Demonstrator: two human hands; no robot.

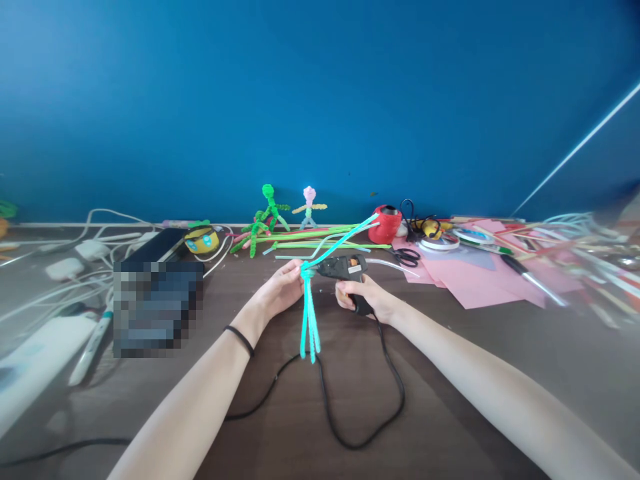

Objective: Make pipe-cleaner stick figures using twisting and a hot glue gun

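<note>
The step in hand looks like gluing the knotted joint of a bundle of turquoise pipe cleaners (307, 273), with the black glue gun (345, 268) brought up to it. The next move seems to call for a steady nozzle, a measured squeeze and fingertips kept clear of the hot tip.

Well to the left of the glue gun, a white marker (90, 353) and a yellow roll (201, 240) lie on the bench (430, 433). Nearer, still to its left, the left hand (284, 287) has thumb and fingers together, pinching the bundle at the joint. The bundle is just left of the gun, at its tip: several strands hang down, while others slant up and across behind the gun. Whether nozzle and joint touch, or any glue is flowing, I cannot tell.

The right hand (367, 297) is curled round the gun's handle; how far the trigger is pressed cannot be made out. The black cord (352, 447) loops below the gun. To the gun's right, beyond it, are a red object (384, 227), black-handled scissors (407, 257) and, further right, pink paper (475, 280).
</note>
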